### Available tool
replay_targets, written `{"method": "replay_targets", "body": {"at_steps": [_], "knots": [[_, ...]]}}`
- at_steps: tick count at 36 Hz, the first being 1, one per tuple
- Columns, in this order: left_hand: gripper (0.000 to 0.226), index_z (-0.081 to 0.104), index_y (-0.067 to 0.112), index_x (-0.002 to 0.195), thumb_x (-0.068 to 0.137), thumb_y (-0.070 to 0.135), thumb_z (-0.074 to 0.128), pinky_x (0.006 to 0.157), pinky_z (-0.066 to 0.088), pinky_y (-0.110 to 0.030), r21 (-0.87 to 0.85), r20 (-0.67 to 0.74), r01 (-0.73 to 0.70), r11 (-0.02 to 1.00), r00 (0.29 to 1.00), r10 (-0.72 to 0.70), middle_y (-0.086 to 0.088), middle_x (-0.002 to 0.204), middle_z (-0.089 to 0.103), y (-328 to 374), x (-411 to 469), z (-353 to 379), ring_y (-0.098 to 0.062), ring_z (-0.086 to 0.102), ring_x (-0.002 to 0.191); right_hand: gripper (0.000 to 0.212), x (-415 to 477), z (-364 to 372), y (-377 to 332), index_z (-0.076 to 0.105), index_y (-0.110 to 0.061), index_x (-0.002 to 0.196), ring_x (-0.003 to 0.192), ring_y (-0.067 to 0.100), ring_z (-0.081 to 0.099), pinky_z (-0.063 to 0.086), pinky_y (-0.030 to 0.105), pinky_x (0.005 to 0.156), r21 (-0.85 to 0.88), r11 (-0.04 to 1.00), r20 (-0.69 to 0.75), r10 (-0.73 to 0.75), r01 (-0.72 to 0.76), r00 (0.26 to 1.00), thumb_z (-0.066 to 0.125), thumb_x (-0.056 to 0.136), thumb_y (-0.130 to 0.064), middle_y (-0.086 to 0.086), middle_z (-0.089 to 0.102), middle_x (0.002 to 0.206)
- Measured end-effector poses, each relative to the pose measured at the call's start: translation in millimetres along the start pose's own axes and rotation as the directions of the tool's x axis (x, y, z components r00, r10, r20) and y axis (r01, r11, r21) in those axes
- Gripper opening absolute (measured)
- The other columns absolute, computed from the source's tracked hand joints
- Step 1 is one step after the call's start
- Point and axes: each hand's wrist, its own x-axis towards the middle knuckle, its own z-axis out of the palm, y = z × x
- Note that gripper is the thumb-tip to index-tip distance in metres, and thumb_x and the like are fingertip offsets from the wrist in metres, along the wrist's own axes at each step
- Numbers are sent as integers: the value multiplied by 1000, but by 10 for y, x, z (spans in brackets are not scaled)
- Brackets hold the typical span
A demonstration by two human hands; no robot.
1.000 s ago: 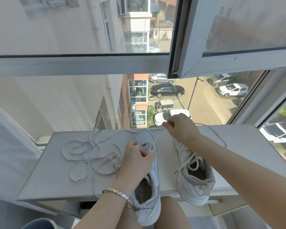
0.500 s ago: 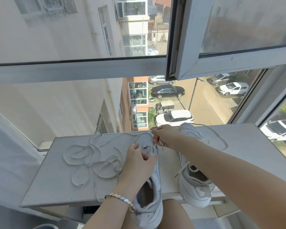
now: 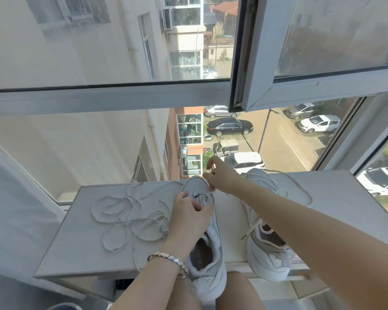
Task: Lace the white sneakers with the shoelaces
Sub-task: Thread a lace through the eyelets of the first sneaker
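Reaches farther toward 12 o'clock with the right hand (image 3: 220, 179) than half a second ago, now out past the toe of the left sneaker (image 3: 213, 236) instead of on it; keeps the left hand (image 3: 188, 220) where it was. Appears, through the blur, to pinch the lace (image 3: 126, 221) end in the lower right fingers (image 3: 211, 187), with one finger stretched straight. Grips the left sneaker at its lowest eyelets, left fingers (image 3: 196, 205) curled over the tongue. Holds that sneaker at the near edge of the desk (image 3: 81, 253), toe at 12 o'clock, heel off the edge at 6. Leaves the right sneaker (image 3: 267, 260) just beside it at 3 o'clock, partly under the right forearm.

By judgement, barely begun on the left sneaker: shows only one crossing at the bottom eyelets, upper rows bare, most of the lace lying in loose coils on the desk at 9 o'clock. Seems further along on the right sneaker: carries a second lace (image 3: 250, 231) through several eyelets, but slack, with a wide loop out toward 2 o'clock and a free end dangling by the collar. Likely calls for threading row by row up the left, then drawing both snug and even.
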Motion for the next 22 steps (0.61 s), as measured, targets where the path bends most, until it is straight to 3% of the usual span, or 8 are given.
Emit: {"method": "replay_targets", "body": {"at_steps": [2,4,7,10,13,17,20,22], "knots": [[31,43,12,59,85,17,58,80,29,-19,27,-10,-19,999,1000,19,-7,127,46,9,-24,-12,-8,34,132,27,-78,-155,21,44,-18,118,59,8,52,39,18,51,-133,988,137,-63,82,988,55,93,-18,1,58,74],[15,47,15,75,86,17,57,72,29,-19,56,-5,-70,996,998,70,-2,116,43,30,-30,-1,-14,46,110,33,-165,-237,49,52,-19,122,63,6,56,44,19,60,-238,965,238,-47,106,970,60,90,-26,0,63,88],[18,46,30,97,86,19,54,88,32,-23,91,66,-114,989,992,108,0,119,38,63,-5,4,-17,39,119,24,-256,-225,105,64,-16,101,63,8,59,47,21,62,-275,957,281,-16,96,959,59,90,-36,-1,67,83],[27,43,40,101,86,21,54,107,32,-39,137,126,-127,982,986,110,-4,136,33,89,40,-26,-21,30,133,26,-253,-202,146,64,-12,90,61,12,56,40,19,56,-283,956,240,-7,77,971,55,92,-36,-3,58,67],[28,43,41,102,85,22,54,108,31,-41,168,176,-120,978,980,90,-3,139,30,105,77,-51,-23,27,134,26,-239,-190,168,58,-17,79,67,15,57,41,20,53,-226,974,227,27,26,973,47,97,-32,-3,59,69],[26,45,37,99,84,18,53,102,32,-32,183,197,-124,975,977,87,-2,137,31,115,112,-48,-23,29,130,32,-237,-134,126,48,-14,73,75,17,55,47,29,75,-225,974,228,27,25,973,34,101,-19,6,62,86],[25,44,37,96,83,18,54,100,32,-32,189,181,-118,975,980,84,-1,134,32,127,117,-32,-24,30,127,35,-240,-90,105,43,-18,69,66,15,52,44,21,63,-231,973,177,27,14,984,32,102,-19,7,58,83],[23,45,36,96,83,18,54,102,32,-35,189,164,-99,977,984,68,-1,132,33,128,116,-15,-24,31,125,36,-201,-67,130,43,-15,66,71,20,57,49,28,72,-202,979,171,35,0,985,35,101,-19,9,61,82]]}}
